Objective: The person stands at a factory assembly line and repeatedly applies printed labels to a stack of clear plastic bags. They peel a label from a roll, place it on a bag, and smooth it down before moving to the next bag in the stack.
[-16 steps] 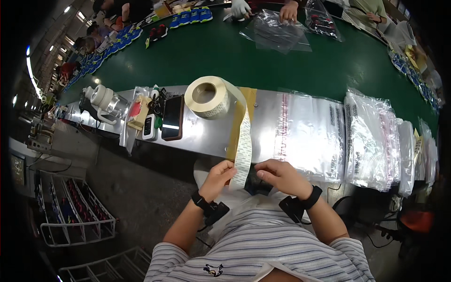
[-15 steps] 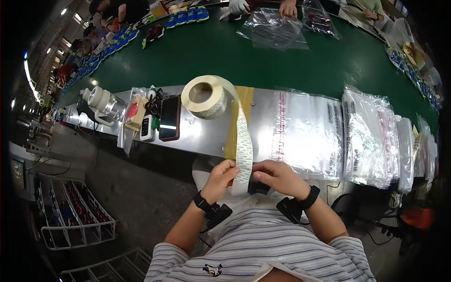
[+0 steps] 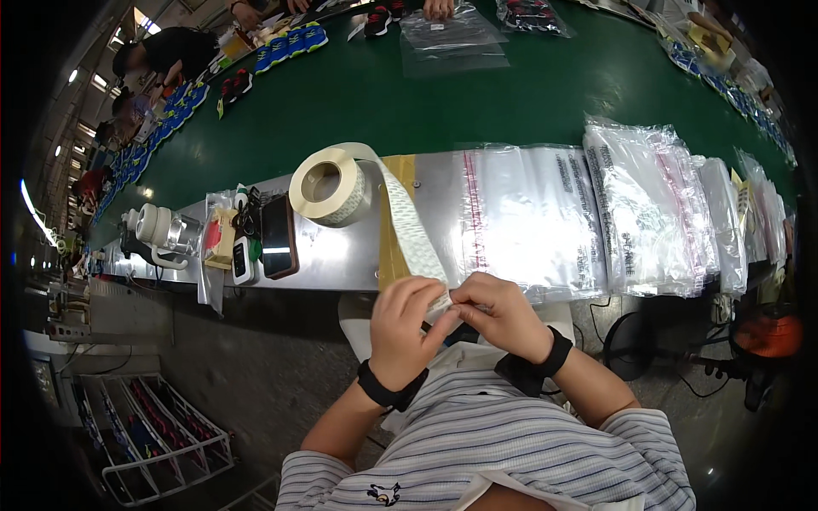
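Note:
A roll of white labels [image 3: 325, 186] stands on the metal worktop, and its printed strip [image 3: 411, 223] runs down over the table edge to my hands. My left hand [image 3: 407, 328] grips the strip near its lower end, thumb and fingers pinched together. Close beside it, my right hand [image 3: 503, 317] pinches at the same end with thumb and forefinger, the fingertips of both hands nearly touching. What lies between the right fingertips is mostly hidden, but it seems to be the strip's end. Both wrists wear black bands.
Clear plastic bags [image 3: 537, 217] lie flat to the right, with more bag stacks [image 3: 652, 209] beyond. Left of the roll are a phone [image 3: 279, 237], a small white device [image 3: 245, 260] and a bottle [image 3: 166, 230]. Across the green table [image 3: 341, 106], another person's hand [image 3: 439, 8] touches a clear bag.
My hands have come together at the strip's end, the left one moving up and over it. The strip now slants to the right. The whole view has shifted slightly.

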`<state>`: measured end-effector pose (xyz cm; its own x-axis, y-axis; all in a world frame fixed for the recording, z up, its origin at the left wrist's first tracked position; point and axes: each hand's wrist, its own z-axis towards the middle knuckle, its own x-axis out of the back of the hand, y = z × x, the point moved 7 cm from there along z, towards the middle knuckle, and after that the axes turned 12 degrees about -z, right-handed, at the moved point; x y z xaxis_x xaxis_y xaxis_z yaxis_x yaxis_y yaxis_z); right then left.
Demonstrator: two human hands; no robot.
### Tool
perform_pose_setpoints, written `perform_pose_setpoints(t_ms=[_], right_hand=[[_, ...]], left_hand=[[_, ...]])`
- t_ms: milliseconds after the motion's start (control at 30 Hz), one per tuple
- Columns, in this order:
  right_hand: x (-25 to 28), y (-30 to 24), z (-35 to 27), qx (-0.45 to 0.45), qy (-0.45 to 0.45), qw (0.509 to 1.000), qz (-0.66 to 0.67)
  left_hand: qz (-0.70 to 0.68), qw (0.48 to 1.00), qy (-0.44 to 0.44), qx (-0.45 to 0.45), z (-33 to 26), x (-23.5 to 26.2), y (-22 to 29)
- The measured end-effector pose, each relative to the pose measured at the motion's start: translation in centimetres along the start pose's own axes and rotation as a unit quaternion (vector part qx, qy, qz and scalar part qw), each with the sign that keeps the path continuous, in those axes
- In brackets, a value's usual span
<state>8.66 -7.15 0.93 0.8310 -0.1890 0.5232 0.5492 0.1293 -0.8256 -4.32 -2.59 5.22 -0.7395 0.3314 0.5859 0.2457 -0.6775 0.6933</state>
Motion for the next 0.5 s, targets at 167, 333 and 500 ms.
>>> perform_pose_setpoints(t_ms=[167,333,500], right_hand=[[0.4,-0.7,0.6,0.015,0.035,0.999,-0.024],[0.8,1.1,-0.7,-0.015,-0.026,0.997,-0.071],[3.1,5.2,-1.0,-0.104,-0.041,0.98,-0.166]], left_hand=[[-0.34,0.916,0.001,0.215,-1.2,-2.3,-4.0],[-0.441,0.851,0.074,0.274,-0.1,-1.2,-5.7],[-0.23,0.972,-0.045,0.027,3.3,-1.5,-1.4]])
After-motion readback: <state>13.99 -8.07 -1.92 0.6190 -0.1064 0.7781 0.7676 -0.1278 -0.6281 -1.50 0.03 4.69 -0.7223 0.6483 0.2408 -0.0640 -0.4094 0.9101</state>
